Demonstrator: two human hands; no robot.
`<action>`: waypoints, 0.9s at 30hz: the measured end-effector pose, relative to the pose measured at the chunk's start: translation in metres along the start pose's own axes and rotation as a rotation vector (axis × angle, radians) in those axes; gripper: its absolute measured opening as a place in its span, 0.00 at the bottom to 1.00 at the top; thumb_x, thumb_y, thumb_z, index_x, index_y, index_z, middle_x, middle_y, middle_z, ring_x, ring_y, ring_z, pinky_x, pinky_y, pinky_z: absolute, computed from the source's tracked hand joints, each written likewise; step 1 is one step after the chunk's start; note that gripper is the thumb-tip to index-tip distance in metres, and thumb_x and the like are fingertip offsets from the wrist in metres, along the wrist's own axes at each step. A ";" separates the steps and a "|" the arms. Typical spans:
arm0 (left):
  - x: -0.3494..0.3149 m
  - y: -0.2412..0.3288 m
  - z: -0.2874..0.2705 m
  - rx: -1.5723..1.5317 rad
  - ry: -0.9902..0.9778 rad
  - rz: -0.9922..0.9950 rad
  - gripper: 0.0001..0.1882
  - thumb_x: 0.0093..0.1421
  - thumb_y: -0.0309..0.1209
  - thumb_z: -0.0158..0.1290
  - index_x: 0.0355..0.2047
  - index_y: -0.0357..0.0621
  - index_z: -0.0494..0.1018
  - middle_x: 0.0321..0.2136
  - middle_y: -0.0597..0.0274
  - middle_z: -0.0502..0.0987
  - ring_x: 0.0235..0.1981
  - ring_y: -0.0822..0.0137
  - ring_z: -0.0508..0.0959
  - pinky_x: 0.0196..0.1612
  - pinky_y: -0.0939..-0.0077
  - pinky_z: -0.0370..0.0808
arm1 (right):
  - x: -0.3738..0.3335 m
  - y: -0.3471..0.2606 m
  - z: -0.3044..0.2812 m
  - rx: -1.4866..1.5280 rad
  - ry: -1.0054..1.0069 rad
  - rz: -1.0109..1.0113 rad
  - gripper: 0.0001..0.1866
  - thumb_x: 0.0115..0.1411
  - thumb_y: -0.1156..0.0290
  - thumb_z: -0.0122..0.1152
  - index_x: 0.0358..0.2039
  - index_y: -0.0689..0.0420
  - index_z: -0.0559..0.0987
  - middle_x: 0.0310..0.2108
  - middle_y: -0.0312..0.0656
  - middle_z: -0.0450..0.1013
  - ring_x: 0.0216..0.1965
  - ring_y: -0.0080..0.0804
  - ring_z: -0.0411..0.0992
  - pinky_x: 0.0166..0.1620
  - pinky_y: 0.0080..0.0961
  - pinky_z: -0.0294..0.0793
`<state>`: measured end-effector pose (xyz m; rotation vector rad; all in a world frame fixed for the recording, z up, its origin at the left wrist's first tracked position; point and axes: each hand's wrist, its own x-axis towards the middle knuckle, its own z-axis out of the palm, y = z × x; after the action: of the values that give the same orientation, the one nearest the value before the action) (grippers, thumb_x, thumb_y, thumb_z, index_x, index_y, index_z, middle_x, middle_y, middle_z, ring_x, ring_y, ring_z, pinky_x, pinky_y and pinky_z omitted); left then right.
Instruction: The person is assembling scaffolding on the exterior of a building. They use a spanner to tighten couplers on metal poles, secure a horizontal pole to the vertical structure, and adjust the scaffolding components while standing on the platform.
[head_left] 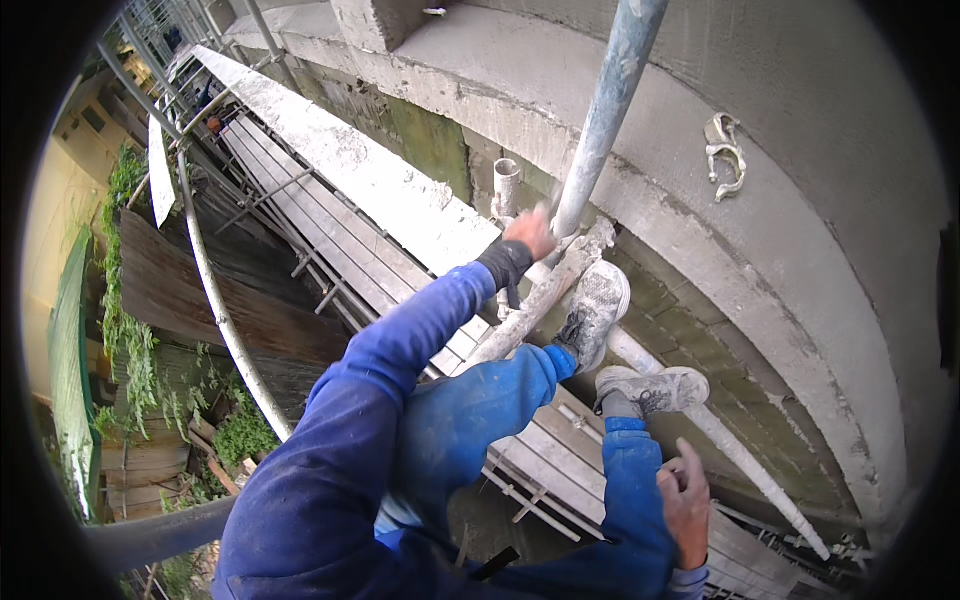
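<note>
My left hand [532, 232] reaches across to the foot of a grey upright scaffold pole [610, 105]. Motion smears its fingers, and I cannot tell whether they grip anything. Just beyond that hand stands a short open-ended tube [507, 180]. A cement-crusted pole [535, 310] slants past underneath. Beside my right leg, my right hand [686, 507] hangs open and holds nothing, its fingers bent and apart. My two dusty shoes rest by the poles, one [597, 315] near the crusted pole, the other [660, 390] on a long slanting tube [745, 450].
A metal scaffold coupler [726, 160] lies on the curved concrete ledge [670, 130] at right. A pale plank [340, 150] runs far left, above a lower plank walkway [320, 215]. Rusty roofing sheets [210, 280] and plants [130, 290] lie below at left, beyond a curved rail [215, 290].
</note>
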<state>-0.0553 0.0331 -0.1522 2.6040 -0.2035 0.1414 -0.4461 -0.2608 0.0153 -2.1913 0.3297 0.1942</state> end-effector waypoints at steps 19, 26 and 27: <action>-0.028 0.036 0.049 -0.191 -0.241 -0.250 0.13 0.55 0.33 0.49 0.30 0.32 0.75 0.33 0.37 0.77 0.41 0.47 0.79 0.41 0.58 0.77 | -0.001 0.002 -0.001 -0.044 0.055 -0.007 0.28 0.59 0.74 0.56 0.59 0.66 0.64 0.31 0.45 0.72 0.31 0.32 0.70 0.38 0.28 0.72; -0.100 0.026 -0.046 -0.494 -0.063 0.014 0.18 0.60 0.36 0.46 0.45 0.38 0.75 0.38 0.41 0.77 0.40 0.47 0.77 0.44 0.55 0.73 | 0.009 0.007 0.009 0.035 -0.041 -0.069 0.24 0.61 0.73 0.51 0.58 0.65 0.66 0.29 0.37 0.69 0.30 0.25 0.66 0.37 0.22 0.68; -0.124 0.042 -0.062 -0.496 0.008 0.143 0.19 0.59 0.35 0.47 0.46 0.37 0.74 0.39 0.43 0.78 0.39 0.46 0.77 0.43 0.55 0.73 | 0.012 0.003 0.011 -0.012 -0.035 -0.116 0.24 0.61 0.73 0.49 0.58 0.64 0.67 0.31 0.36 0.69 0.30 0.24 0.66 0.35 0.21 0.67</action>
<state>-0.1882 0.0431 -0.0951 2.0957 -0.3707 0.1323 -0.4354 -0.2559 0.0036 -2.2089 0.1820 0.1709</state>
